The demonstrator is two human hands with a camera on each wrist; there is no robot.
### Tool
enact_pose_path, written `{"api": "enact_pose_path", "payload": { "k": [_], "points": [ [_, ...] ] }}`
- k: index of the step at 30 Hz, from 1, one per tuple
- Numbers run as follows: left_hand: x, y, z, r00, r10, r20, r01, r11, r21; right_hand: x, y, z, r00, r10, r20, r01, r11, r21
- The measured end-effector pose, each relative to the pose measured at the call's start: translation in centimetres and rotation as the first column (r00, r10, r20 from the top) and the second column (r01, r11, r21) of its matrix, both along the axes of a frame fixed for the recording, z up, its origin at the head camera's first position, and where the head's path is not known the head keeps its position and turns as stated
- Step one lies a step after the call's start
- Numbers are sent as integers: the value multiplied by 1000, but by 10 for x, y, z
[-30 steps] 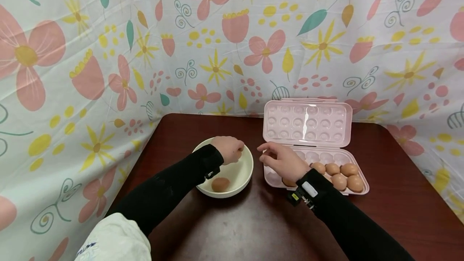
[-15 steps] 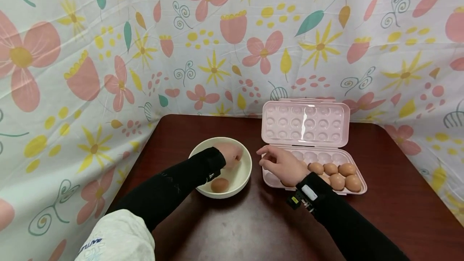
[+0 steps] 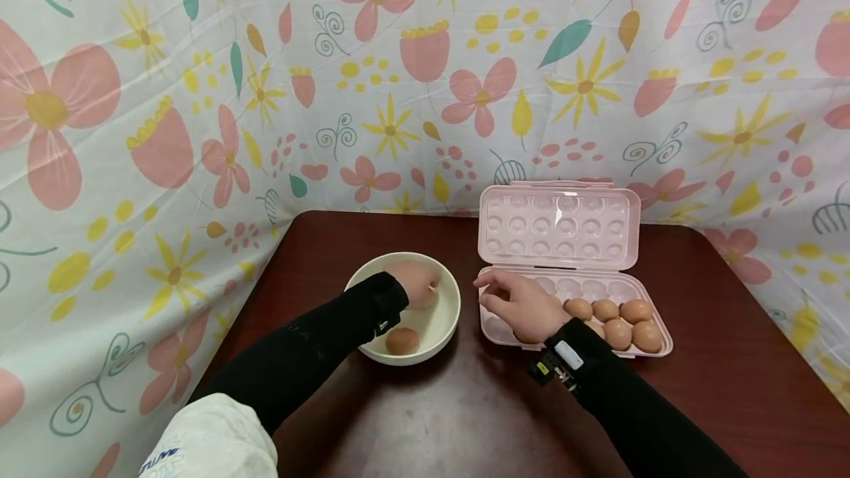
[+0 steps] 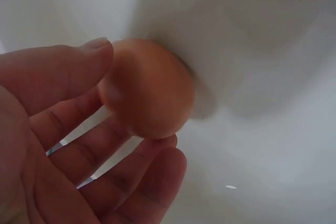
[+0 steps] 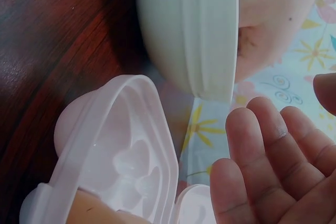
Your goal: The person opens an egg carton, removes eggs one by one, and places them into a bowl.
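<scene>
In the head view my left hand [image 3: 417, 285] reaches down inside a cream bowl [image 3: 446, 323]. The left wrist view shows its thumb and fingers around a brown egg [image 4: 152, 90], close over the bowl's pale inner surface. A second brown egg [image 3: 402, 341] lies in the bowl below the wrist. My right hand [image 3: 524, 305] hovers over the left end of a pink egg box [image 3: 499, 327], its fingers loosely bent and nothing between them. Several brown eggs [image 3: 617, 333] sit in the box's right part, and the hand and wrist hide some of its cups.
The box's dimpled lid [image 3: 559, 227] stands raised at the back, near a flower-printed curtain [image 3: 392, 57] that rises behind and left of the table. Dark red-brown tabletop [image 3: 425, 419] stretches in front of the bowl and box.
My left hand has sunk from rim height down into the bowl. The right hand has stayed almost still over the box.
</scene>
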State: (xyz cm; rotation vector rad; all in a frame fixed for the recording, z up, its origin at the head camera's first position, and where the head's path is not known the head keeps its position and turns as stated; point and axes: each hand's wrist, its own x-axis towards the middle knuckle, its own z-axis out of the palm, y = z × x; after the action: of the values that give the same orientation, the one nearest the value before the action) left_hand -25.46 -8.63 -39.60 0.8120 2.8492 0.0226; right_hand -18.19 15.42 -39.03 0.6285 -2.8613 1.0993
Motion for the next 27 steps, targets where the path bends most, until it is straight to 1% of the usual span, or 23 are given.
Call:
{"api": "enact_pose_path", "payload": {
  "k": [3, 6, 9, 10, 12, 14, 17, 19, 24, 27],
  "points": [
    [3, -3, 11, 1000, -25, -10, 25, 999, 35, -1, 5, -1, 1000, -8, -10, 8, 1000, 2],
    [8, -5, 19, 999, -31, -38, 33, 998, 46, -2, 9, -1, 1000, -23, -18, 23, 1000, -5],
    [17, -4, 27, 999, -2, -50, 5, 998, 61, -2, 15, -1, 999, -42, -14, 41, 999, -10],
    [21, -4, 29, 999, 9, -42, -6, 997, 73, -3, 17, -1, 999, -49, -15, 49, 999, -12],
    [29, -1, 36, 999, 31, -26, -27, 992, 121, -4, 22, 0, 998, -65, -14, 65, 998, -13],
    [37, 1, 40, 999, 38, -18, -34, 983, 179, -6, 26, 2, 996, -85, -18, 85, 996, -1],
    [50, 6, 43, 998, 29, -51, -17, 971, 238, -8, 32, 4, 994, -108, -22, 109, 994, 27],
    [58, 11, 43, 997, 18, -79, 4, 966, 260, -9, 35, 3, 993, -116, -23, 117, 991, 62],
    [74, 27, 39, 992, -18, -123, 51, 960, 276, -6, 39, 0, 994, -112, -17, 113, 980, 166],
    [81, 36, 36, 990, -28, -141, 66, 960, 272, -3, 38, -4, 995, -101, -24, 103, 960, 261]
  ]
}}
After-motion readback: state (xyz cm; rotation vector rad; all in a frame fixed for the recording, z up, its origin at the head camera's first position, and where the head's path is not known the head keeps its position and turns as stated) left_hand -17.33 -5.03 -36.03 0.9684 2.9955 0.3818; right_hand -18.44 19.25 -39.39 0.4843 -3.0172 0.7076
